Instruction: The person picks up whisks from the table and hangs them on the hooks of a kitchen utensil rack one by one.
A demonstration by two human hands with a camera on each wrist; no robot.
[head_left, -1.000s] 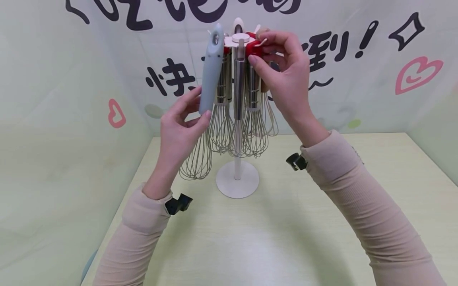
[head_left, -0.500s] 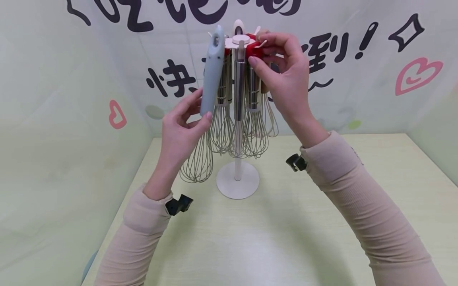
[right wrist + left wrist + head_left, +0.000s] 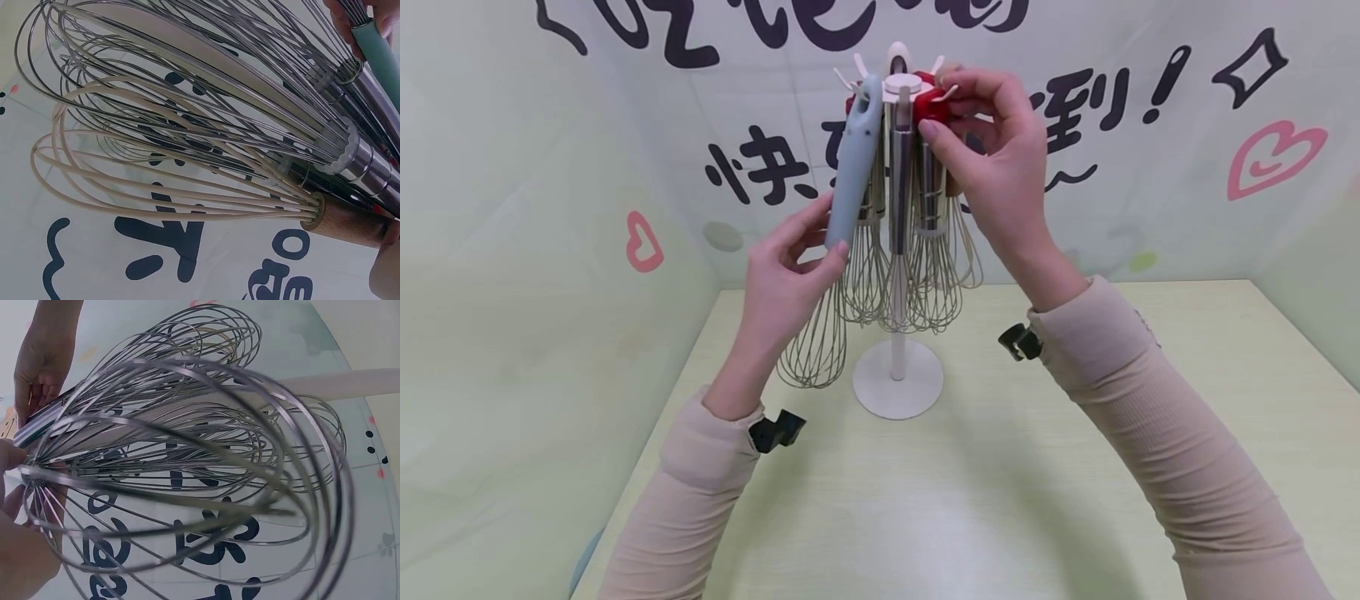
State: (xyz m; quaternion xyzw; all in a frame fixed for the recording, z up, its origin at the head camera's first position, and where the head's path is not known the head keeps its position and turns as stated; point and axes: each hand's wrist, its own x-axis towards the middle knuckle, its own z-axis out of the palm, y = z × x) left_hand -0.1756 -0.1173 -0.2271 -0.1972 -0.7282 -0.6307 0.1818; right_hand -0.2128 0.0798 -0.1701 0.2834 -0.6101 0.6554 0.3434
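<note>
My left hand (image 3: 786,271) holds a whisk with a light blue handle (image 3: 854,171), gripping the handle's lower end. It stands nearly upright, top tilted right. Its holed end overlaps the upper left of a white whisk stand (image 3: 898,404); whether the hole is on a hook cannot be told. In the left wrist view its wire loops (image 3: 212,507) fill the foreground. My right hand (image 3: 1000,137) pinches the red top (image 3: 931,107) of a steel-handled whisk hanging at the stand's right. A wooden-handled whisk (image 3: 347,219) hangs close to that hand in the right wrist view.
Several steel whisks hang around the stand, including a slim one (image 3: 902,187) at the front. White hooks (image 3: 860,64) stick up around the stand's top. The stand's round base rests on a pale wood table (image 3: 895,500). A printed cloth (image 3: 670,150) hangs behind.
My left hand has moved right and slightly down with the light blue whisk, bringing its handle top closer to the stand's centre. White hooks now show behind it. My right hand has stayed put.
</note>
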